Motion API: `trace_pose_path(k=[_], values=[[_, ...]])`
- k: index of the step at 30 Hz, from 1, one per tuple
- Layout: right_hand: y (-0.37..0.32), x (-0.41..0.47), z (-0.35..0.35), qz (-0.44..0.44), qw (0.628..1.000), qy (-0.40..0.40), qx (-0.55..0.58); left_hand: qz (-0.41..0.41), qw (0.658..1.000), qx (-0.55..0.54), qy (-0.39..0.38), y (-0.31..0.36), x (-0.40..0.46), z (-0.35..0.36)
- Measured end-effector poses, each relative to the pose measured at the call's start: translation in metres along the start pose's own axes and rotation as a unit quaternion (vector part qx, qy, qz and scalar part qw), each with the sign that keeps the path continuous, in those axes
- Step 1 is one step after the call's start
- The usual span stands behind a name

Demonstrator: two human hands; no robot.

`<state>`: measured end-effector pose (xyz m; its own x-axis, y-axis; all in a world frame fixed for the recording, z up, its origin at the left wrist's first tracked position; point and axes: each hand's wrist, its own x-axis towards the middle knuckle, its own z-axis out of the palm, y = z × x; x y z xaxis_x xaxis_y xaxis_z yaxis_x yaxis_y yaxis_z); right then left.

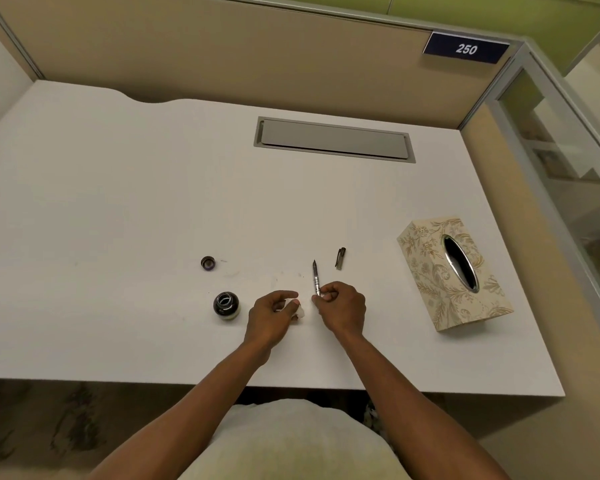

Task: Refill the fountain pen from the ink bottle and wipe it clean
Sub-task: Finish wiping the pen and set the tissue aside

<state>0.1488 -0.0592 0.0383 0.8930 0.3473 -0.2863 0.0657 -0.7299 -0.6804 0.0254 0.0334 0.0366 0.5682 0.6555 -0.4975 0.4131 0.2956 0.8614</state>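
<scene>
Your right hand (340, 308) pinches the fountain pen (315, 278), nib pointing away beyond your fingertips; left hand (272, 317) grips crumpled tissue (299, 311) just beside

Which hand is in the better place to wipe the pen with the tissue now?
The left hand: it already holds the crumpled tissue, just beside the fountain pen. The right hand is occupied, pinching the pen's lower end with the nib pointing away.

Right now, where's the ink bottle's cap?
In the head view, the bottle cap lies on the desk, left of centre, just beyond the open ink bottle and apart from it.
</scene>
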Motion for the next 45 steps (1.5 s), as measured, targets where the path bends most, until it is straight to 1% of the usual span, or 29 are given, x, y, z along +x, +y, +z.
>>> trace_pose_path(k=[4, 17, 21, 23, 25, 27, 30, 32, 34, 37, 40, 43, 45], values=[[0.000, -0.002, 0.000, -0.003, 1.000, 0.004, 0.001, -0.002, 1.000, 0.019, 0.000, 0.000, -0.002, -0.001], [0.007, -0.002, 0.003, -0.014, 1.000, 0.012, 0.016, -0.004, 1.000, 0.019, -0.013, 0.005, -0.009, -0.006], [0.007, -0.005, -0.005, -0.002, 0.998, 0.049, 0.051, -0.013, 1.000, 0.022, -0.011, 0.006, -0.010, -0.007], [0.005, -0.009, -0.011, 0.004, 0.994, 0.076, 0.077, -0.019, 1.000, 0.009, -0.023, 0.006, -0.010, -0.008], [0.003, -0.016, -0.016, 0.003, 0.991, 0.085, 0.100, -0.021, 0.999, -0.015, -0.040, 0.008, -0.011, -0.009], [-0.001, -0.024, -0.022, -0.002, 0.991, 0.060, 0.123, -0.018, 0.997, -0.039, -0.058, 0.009, -0.011, -0.009], [-0.008, -0.037, -0.029, -0.010, 0.988, -0.034, 0.152, -0.007, 0.996, -0.058, -0.070, 0.010, -0.013, -0.008], [-0.012, -0.045, -0.031, -0.015, 0.983, -0.103, 0.151, 0.001, 0.996, -0.055, -0.074, 0.011, -0.014, -0.009], [-0.013, -0.050, -0.029, -0.019, 0.977, -0.138, 0.165, 0.009, 0.994, -0.057, -0.088, 0.013, -0.017, -0.012], [-0.013, -0.055, -0.025, -0.010, 0.967, -0.133, 0.216, 0.012, 0.991, -0.079, -0.108, 0.014, -0.021, -0.017], [-0.012, -0.061, -0.019, 0.001, 0.964, -0.121, 0.236, 0.004, 0.992, -0.079, -0.103, 0.011, -0.023, -0.022], [-0.011, -0.067, -0.011, 0.028, 0.963, -0.080, 0.256, -0.006, 0.992, -0.089, -0.089, 0.009, -0.025, -0.029], [-0.011, -0.074, -0.006, 0.044, 0.958, -0.060, 0.278, -0.012, 0.989, -0.111, -0.099, 0.008, -0.025, -0.036]])
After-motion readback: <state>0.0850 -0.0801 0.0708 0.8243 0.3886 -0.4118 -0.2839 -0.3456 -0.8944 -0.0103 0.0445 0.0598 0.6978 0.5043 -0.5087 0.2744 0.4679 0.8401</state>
